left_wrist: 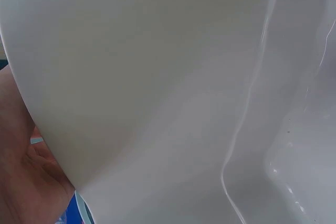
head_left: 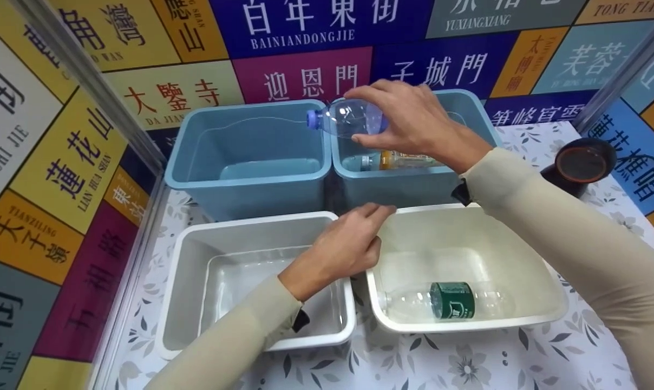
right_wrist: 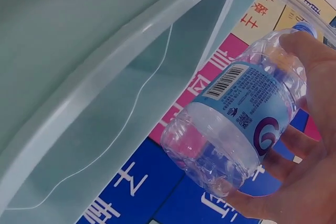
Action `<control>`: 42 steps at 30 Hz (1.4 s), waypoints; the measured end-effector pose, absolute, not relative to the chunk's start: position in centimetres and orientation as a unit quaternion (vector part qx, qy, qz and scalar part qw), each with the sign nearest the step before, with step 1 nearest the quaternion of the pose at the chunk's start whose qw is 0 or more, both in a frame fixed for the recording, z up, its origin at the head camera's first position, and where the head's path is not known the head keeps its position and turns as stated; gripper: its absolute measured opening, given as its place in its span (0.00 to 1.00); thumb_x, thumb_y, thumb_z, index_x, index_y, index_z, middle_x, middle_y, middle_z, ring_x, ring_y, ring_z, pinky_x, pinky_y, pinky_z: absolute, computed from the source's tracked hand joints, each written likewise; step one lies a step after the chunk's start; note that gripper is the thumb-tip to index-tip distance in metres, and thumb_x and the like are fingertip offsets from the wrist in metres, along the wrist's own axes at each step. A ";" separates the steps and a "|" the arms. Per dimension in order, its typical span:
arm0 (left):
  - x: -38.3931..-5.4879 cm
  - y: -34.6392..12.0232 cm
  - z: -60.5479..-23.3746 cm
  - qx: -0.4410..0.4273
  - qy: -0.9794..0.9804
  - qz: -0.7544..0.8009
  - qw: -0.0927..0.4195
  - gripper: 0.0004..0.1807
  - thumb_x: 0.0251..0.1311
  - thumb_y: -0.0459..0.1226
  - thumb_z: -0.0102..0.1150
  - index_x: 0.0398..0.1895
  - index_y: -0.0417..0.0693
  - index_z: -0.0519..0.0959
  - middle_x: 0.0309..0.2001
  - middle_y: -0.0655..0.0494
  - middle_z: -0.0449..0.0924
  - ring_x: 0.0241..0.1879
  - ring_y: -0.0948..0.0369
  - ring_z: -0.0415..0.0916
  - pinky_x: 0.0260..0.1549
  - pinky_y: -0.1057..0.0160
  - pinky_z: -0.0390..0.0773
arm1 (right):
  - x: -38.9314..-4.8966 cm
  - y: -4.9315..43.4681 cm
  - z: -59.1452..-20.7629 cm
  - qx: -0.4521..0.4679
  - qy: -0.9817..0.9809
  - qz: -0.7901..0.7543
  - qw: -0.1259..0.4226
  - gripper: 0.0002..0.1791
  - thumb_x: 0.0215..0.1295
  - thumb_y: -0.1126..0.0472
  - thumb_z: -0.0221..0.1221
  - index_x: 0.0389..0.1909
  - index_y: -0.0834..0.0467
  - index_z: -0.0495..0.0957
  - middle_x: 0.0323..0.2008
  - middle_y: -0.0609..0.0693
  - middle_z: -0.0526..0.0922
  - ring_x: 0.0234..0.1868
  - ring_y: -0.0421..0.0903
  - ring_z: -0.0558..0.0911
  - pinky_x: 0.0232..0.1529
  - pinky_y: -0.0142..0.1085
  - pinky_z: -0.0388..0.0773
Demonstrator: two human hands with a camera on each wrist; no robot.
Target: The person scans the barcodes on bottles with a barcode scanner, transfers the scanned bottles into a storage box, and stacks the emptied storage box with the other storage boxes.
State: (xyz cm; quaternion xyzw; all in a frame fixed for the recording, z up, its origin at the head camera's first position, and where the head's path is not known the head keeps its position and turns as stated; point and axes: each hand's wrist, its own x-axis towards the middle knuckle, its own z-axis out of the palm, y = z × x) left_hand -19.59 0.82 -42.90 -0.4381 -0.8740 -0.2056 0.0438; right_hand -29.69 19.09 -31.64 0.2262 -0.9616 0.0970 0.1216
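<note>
My right hand (head_left: 416, 116) grips a clear plastic bottle (head_left: 344, 118) lying sideways above the right blue bin (head_left: 397, 189), its purple-blue cap pointing left. In the right wrist view, the bottle (right_wrist: 236, 111) shows a blue label with a barcode, and the thumb and fingers wrap round it. Lower down, my left hand (head_left: 346, 244) holds nothing, its fingers loosely bent, over the gap between the left white bin (head_left: 189, 260) and the right white bin (head_left: 435, 230). The left wrist view shows the left hand (left_wrist: 31, 171) right at a white bin's rim.
A green-labelled bottle (head_left: 452, 300) lies in the right white bin. Inside the right blue bin lies an orange-labelled bottle (head_left: 405, 160). The left blue bin (head_left: 246, 197) stands beside it. A dark rounded object (head_left: 584, 162) is at the right. Printed panels (head_left: 305, 76) enclose the table.
</note>
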 end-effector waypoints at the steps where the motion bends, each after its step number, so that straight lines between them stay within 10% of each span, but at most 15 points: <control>1: -19.6 0.8 -42.9 -0.438 -0.874 -0.205 0.044 0.31 0.58 0.31 0.49 0.68 0.46 0.70 0.60 0.49 0.78 0.58 0.56 0.78 0.58 0.58 0.79 | -29.8 18.8 -31.6 0.226 -0.962 0.098 0.120 0.40 0.58 0.31 0.62 0.72 0.30 0.63 0.68 0.50 0.74 0.66 0.56 0.73 0.59 0.61 0.69; 26: -19.6 0.8 -42.8 -0.442 -0.873 -0.198 0.053 0.31 0.57 0.30 0.49 0.68 0.47 0.71 0.58 0.52 0.79 0.56 0.57 0.79 0.56 0.58 0.80 | -32.0 14.1 -32.2 0.270 -0.953 0.064 0.123 0.41 0.58 0.27 0.58 0.73 0.32 0.63 0.66 0.49 0.75 0.60 0.53 0.76 0.47 0.50 0.73; 42: -19.6 0.7 -42.9 -0.437 -0.878 -0.188 0.056 0.29 0.57 0.32 0.51 0.66 0.48 0.72 0.54 0.52 0.79 0.51 0.59 0.80 0.49 0.59 0.83 | -33.2 12.3 -32.3 0.249 -0.963 0.064 0.080 0.43 0.58 0.27 0.58 0.71 0.41 0.63 0.67 0.48 0.74 0.66 0.52 0.74 0.65 0.56 0.68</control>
